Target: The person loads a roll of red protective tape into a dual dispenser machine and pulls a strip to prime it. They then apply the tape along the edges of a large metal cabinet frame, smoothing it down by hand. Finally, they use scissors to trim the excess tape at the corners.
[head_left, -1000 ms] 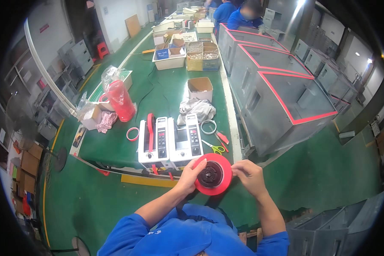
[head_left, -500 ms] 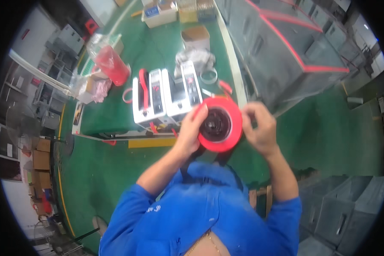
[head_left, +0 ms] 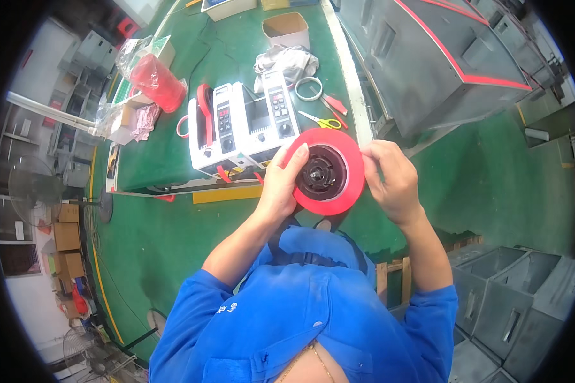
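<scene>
Landmark: right-hand white machine (head_left: 281, 121). Over the last second, red tape roll (head_left: 328, 172) stayed near its front right, held clear of the desk (head_left: 163, 153); right hand (head_left: 393, 182) shifted from the roll's side to its upper-right rim. Judgement: rim handling continues, roll steadied. Left hand (head_left: 281, 182) grips the roll, thumb on its face. Right fingers curled narrow; cannot tell whether they pinch tape. Roll: flat red ring, pale inner band, dark core, face upward.

head: left of pair, fisheye | faces down | close above jacket (head_left: 300, 306) | bench (head_left: 166, 153) farther ahead
</scene>
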`<control>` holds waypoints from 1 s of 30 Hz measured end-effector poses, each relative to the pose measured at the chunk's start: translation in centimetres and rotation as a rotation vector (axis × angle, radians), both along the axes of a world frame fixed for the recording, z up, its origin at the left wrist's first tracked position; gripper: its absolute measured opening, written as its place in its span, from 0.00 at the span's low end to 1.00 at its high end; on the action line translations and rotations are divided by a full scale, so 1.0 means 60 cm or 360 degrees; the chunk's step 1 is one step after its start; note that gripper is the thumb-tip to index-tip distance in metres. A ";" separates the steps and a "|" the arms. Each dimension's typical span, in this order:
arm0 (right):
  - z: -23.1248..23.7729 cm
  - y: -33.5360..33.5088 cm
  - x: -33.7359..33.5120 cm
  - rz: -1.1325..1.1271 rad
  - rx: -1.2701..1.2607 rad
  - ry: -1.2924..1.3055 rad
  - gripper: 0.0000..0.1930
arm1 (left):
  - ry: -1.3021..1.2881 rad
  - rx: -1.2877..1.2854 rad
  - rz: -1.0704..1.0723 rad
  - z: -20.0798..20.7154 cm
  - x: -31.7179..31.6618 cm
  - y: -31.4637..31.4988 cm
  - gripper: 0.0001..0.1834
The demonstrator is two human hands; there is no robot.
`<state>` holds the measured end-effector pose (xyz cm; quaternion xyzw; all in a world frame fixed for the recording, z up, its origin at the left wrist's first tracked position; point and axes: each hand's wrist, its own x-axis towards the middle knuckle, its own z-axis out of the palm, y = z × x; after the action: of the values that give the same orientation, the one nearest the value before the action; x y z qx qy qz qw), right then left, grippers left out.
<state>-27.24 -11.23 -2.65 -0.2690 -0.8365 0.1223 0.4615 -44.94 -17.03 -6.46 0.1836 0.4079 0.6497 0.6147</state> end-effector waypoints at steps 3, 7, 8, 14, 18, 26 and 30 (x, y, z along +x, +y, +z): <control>0.006 0.030 -0.006 -0.0167 0.0391 -0.0148 0.10 | 0.0141 0.0056 -0.0056 0.004 -0.005 0.005 0.17; 0.041 0.095 -0.013 -0.0339 0.0633 -0.0190 0.10 | 0.0973 0.0208 -0.0365 0.023 -0.023 0.002 0.26; 0.049 0.103 -0.016 -0.0347 0.0693 -0.0201 0.09 | 0.1091 0.0386 -0.0606 0.033 -0.035 0.006 0.27; 0.101 0.169 -0.028 -0.0638 -0.0003 0.0284 0.10 | 0.1392 0.0809 -0.1027 0.036 -0.171 0.084 0.28; 0.024 0.150 -0.123 0.0291 -0.1166 0.0082 0.24 | 0.1038 0.0777 -0.0641 0.043 -0.267 0.174 0.31; -0.055 0.202 -0.363 0.0071 -0.1072 0.0244 0.14 | 0.1120 0.0810 -0.0685 0.034 -0.423 0.355 0.27; -0.121 0.248 -0.427 -0.0240 -0.0820 0.0021 0.11 | 0.1127 0.0529 -0.0859 -0.036 -0.469 0.427 0.19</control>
<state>-52.87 3.63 -9.89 -0.4382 -0.7523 0.2983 0.3912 -73.09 8.59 -8.60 0.5890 0.4207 0.4205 0.5470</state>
